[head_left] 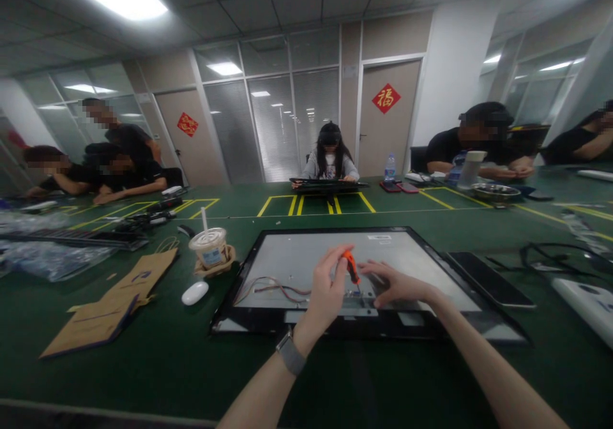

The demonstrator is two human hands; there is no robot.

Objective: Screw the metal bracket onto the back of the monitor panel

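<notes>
My left hand (329, 283), with a watch (290, 352) on its wrist, grips an orange screwdriver (352, 266). The screwdriver is tilted, its shaft pointing down at a small circuit board (355, 295) near the front edge of a flat display panel (287, 250). To the right of the shaft, my right hand (396, 284) has its fingers spread, with the fingertips close to the board. Whether those fingertips press on it I cannot tell. The panel lies with its grey metal back up in a black frame. Thin wires (272, 287) run across its left part.
On the left are a white mouse (195, 293), a lidded drink cup (209, 247) and a brown paper bag (119, 295). A black phone-like slab (491, 279) and a white device (587, 304) lie right. Across the green table (158, 371), a person (330, 154) holds another panel; others sit around.
</notes>
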